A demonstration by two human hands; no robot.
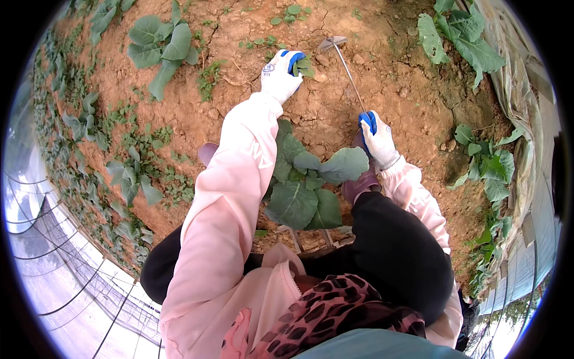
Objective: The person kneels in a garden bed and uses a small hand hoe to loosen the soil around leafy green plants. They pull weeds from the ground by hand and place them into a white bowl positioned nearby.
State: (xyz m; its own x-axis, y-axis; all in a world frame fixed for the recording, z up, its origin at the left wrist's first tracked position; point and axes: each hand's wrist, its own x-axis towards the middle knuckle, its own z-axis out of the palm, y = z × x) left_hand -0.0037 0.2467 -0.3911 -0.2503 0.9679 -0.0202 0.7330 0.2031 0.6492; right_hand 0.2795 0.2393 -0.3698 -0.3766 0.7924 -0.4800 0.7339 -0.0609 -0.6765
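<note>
My left hand (281, 75), in a white glove with blue-coated fingers, is closed around some small green weeds (306, 67) above the cracked brown soil (323, 107). My right hand (376, 138), gloved the same way, grips the handle end of a small hoe (346, 68). The hoe's thin metal shaft slants up and left from that hand, and its flat blade (332, 42) lies at or just over the soil; contact is hard to tell. Between my forearms and my legs grows a broad-leaved, cabbage-like plant (293, 204).
Another leafy plant (163, 45) stands at upper left, and more plants (466, 38) line the right side beside plastic sheeting (515, 85). Small weeds (210, 80) dot the ground. My purple shoe (362, 185) is by the middle plant. Greenhouse framing (76, 264) curves at lower left.
</note>
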